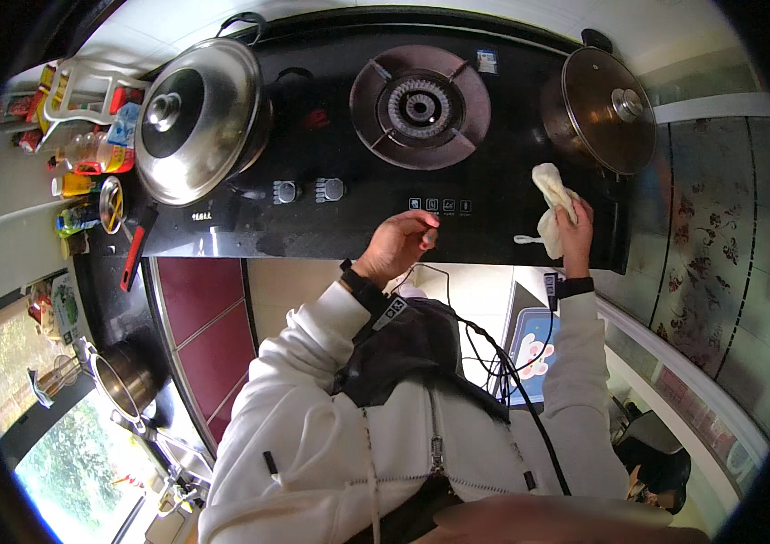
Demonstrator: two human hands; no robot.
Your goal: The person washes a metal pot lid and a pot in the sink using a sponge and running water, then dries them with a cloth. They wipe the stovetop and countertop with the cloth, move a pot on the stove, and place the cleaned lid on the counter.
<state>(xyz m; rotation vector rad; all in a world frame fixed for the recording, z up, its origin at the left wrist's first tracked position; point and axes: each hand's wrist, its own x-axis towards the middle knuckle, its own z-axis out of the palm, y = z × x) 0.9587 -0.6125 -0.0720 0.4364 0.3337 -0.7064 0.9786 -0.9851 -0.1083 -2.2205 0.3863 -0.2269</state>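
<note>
My right hand (576, 231) grips a cream-coloured cloth (549, 190) at the right front of a black glass gas stove (303, 231). A small white loop lies against the cloth's lower left side. Bent inward, my left hand (402, 241) hovers by the stove's front edge with nothing seen in it; whether it touches the glass I cannot tell. Behind it sits a round burner (420, 107) with a pan support. Two control knobs (308, 191) are left of my left hand. Beyond the cloth, at the back right, stands a pot with a glass lid (609, 112).
A large lidded wok (201, 122) covers the stove's left side. Beside it lies a red-and-black handle (139, 250), near bottles (89, 153) and a white rack (85, 92). A steel pot (123, 381) stands at the lower left. Black cables hang before my body.
</note>
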